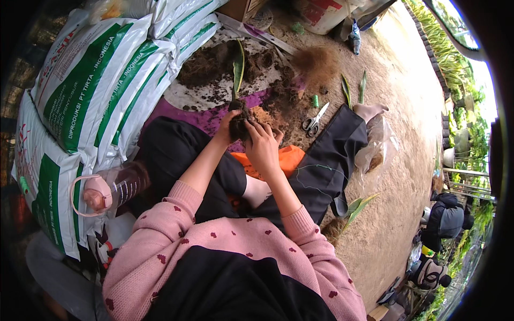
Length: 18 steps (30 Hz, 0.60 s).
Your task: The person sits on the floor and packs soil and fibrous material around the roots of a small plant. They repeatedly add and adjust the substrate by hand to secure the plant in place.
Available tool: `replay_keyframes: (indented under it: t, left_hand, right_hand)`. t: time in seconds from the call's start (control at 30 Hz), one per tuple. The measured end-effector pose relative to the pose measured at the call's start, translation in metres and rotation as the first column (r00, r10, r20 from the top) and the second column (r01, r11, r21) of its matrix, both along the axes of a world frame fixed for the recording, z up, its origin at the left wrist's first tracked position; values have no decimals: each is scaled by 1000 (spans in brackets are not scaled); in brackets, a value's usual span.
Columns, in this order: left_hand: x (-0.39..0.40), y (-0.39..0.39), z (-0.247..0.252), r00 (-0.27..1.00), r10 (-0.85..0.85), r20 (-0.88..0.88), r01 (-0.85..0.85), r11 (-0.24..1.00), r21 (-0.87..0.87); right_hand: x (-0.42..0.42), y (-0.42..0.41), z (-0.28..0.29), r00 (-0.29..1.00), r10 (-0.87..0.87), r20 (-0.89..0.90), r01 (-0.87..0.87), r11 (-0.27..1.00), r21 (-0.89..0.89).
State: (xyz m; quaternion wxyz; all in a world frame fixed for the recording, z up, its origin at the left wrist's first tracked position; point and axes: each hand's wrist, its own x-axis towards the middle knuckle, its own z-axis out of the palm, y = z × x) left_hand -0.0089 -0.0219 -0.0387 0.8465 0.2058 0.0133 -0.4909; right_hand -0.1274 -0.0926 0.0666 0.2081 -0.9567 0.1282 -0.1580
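Note:
Between my hands is a dark ball of soil and roots (237, 123), with a green, yellow-edged sansevieria leaf (239, 72) standing up from it. My left hand (225, 127) grips the ball from its left side. The fingers of my right hand (262, 141) press on its right side; the fingertips are partly hidden by soil. Under it all, a purple and white sheet (188, 121) is strewn with loose soil (213, 66). To the right of my hands lie open scissors (315, 121) with dark handles and a green thread spool (315, 100).
Stacked white and green sacks (92, 84) rise at the left, with a pink-lidded bottle (116, 188) beside them. Brown fibre (317, 66) lies beyond the scissors. A clear plastic bag (379, 146) and more sansevieria cuttings (357, 210) rest on the right. Green thread (311, 186) trails over my trousers.

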Motion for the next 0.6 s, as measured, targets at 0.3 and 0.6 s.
replay_keyframes:
  t: [0.3, 0.6]
  left_hand:
    - [-2, -1, -6, 999, 16, 47, -17, 999, 34]
    - [2, -3, -12, 1000, 16, -26, -16, 1000, 16]
  right_hand:
    - [-27, 15, -17, 967, -243, 80, 219, 948, 232]
    - [-22, 17, -1, 965, -260, -44, 263, 954, 143]
